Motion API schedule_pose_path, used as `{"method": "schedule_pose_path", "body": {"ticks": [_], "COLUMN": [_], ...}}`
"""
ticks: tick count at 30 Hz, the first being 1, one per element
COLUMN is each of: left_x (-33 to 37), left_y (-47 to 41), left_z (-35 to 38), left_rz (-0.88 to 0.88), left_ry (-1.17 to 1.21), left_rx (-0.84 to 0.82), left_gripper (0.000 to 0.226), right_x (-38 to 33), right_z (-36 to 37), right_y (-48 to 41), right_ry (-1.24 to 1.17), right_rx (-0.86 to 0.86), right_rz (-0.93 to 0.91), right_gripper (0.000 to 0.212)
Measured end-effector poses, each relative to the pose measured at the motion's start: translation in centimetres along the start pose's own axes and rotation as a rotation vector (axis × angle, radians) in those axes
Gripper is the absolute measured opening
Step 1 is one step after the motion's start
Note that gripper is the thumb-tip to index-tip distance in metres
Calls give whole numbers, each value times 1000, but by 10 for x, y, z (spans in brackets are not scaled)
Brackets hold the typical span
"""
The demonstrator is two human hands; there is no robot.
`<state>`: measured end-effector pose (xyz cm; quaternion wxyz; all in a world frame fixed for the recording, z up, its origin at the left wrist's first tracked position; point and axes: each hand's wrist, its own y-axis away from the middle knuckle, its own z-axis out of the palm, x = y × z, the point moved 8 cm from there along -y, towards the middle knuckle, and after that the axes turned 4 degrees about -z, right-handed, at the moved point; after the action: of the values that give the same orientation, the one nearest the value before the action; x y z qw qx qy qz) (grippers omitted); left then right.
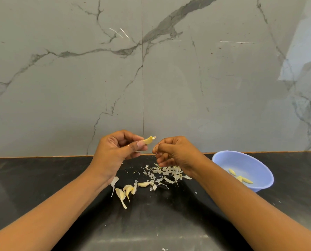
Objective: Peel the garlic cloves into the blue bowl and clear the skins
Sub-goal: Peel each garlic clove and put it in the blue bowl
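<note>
Three peeled cloves in blue bowl

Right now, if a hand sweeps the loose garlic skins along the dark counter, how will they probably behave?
The garlic skins look thin and papery, so they are probably very light and may scatter rather than slide together. They lie as many separate flakes, so one sweep likely misses some.

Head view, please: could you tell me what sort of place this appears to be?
Probably a kitchen: a dark counter against a marble-look wall, garlic skins strewn on it, a clove in the left hand, and a blue bowl holding peeled cloves.
</note>
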<state>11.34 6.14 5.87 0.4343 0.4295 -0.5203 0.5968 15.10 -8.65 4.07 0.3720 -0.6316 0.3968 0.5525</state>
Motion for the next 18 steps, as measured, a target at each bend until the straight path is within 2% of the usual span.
{"method": "schedule_pose_path", "body": {"ticks": [6,12,15,18], "left_x": [0,3,9,12], "left_y": [-1,1,4,6], "left_z": [-5,-3,0,2], "left_rz": [22,81,159,211], "left_ry": [-131,-258,-392,-410], "left_rx": [45,57,58,61], "left_gripper": [19,20,18,16], "right_x": [-14,-13,-13,-10], "right_z": [-6,-7,-8,-8], "right_y": [1,1,0,0], "right_ry": [-119,-44,2,-35], "right_rx": [31,75,105,121], "right_rz": [-92,-128,-130,-103], "right_gripper": [14,3,8,10]}}
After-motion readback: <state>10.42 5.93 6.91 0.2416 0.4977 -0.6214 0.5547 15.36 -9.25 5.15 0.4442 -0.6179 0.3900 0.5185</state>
